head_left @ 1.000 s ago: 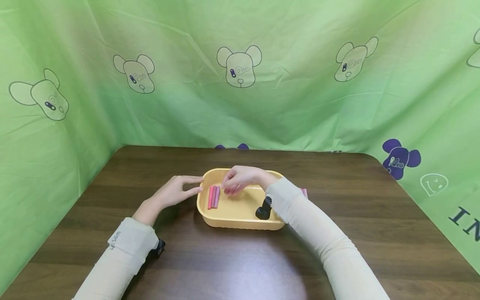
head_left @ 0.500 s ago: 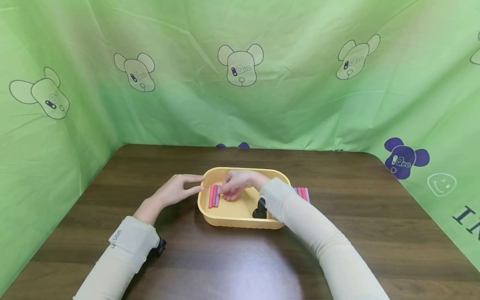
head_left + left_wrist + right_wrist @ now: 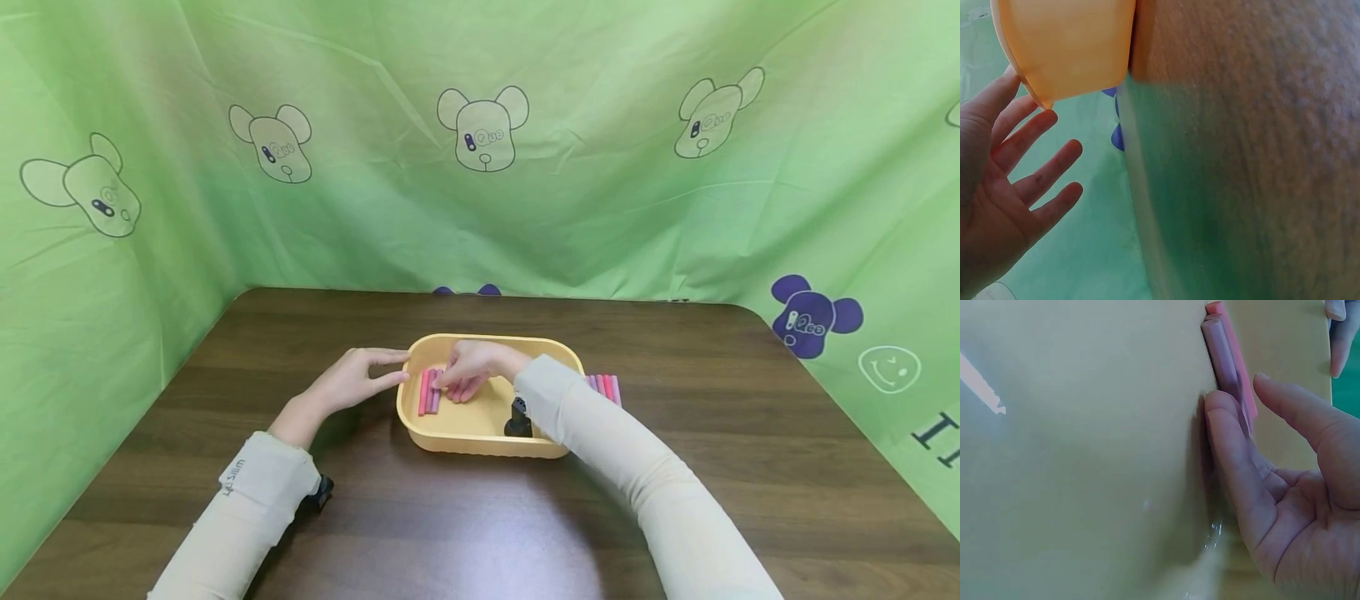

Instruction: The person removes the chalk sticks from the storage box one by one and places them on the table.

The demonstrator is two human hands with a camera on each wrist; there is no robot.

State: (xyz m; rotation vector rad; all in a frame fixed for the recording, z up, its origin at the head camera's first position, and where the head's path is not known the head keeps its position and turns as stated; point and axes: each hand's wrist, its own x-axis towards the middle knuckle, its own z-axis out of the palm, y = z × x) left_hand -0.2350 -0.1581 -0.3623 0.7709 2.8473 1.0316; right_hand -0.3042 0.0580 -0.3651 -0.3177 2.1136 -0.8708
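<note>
I judge the pink-and-purple sticks in the yellow tray light, perhaps brittle, best pinched mid-length; right hand fingers loose against them, left hand fingers extended at tray rim.

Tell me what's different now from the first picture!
The right hand slid left and now seems to touch the group of three sticks in the tray. Its sleeve shifted left too, so more of the sticks outside show. The left hand stayed at the tray's rim; the three sticks haven't visibly moved.
</note>
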